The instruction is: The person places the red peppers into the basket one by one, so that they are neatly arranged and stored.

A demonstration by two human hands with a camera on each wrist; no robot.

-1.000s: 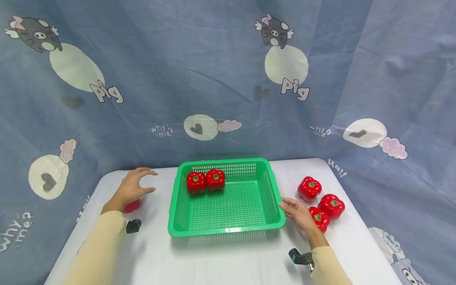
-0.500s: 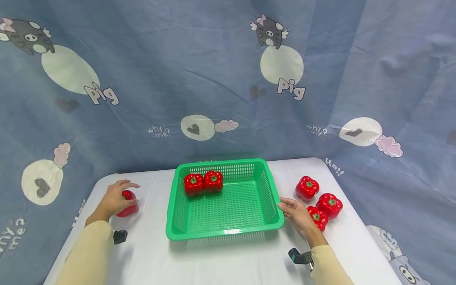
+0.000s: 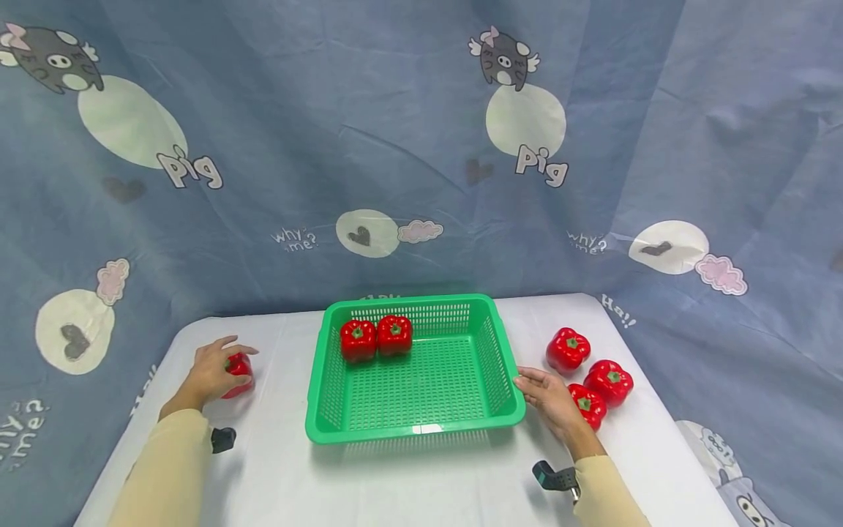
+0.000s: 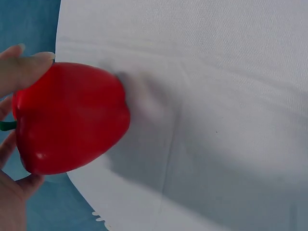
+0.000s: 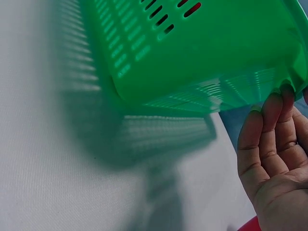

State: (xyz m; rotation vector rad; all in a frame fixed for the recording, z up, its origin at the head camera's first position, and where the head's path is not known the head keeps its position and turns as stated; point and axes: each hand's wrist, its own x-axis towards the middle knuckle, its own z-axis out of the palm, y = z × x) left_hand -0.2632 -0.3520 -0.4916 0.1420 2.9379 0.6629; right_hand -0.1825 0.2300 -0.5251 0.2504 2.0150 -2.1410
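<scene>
My left hand (image 3: 209, 373) holds a red bell pepper (image 3: 240, 366) at the table's left side. In the left wrist view its thumb and fingers lie on opposite sides of that bell pepper, by the green stem (image 4: 7, 126). A green plastic basket (image 3: 415, 433) stands in the middle with two red bell peppers, one here (image 3: 358, 342) and one beside it (image 3: 395, 337), at its back left. My right hand (image 3: 552, 399) touches the basket's right rim. In the right wrist view its nearly straight fingers (image 5: 270, 115) reach up to the rim; the thumb is hidden.
Three more red bell peppers lie right of the basket: one farther back (image 3: 568, 350), one at the right (image 3: 609, 382) and one close beside my right hand (image 3: 587, 405). A blue patterned cloth (image 3: 421, 168) hangs behind the white table (image 3: 395, 490).
My left hand has moved left and down onto the red bell pepper, and its fingers have closed around it. The right hand has stayed at the basket's rim.
</scene>
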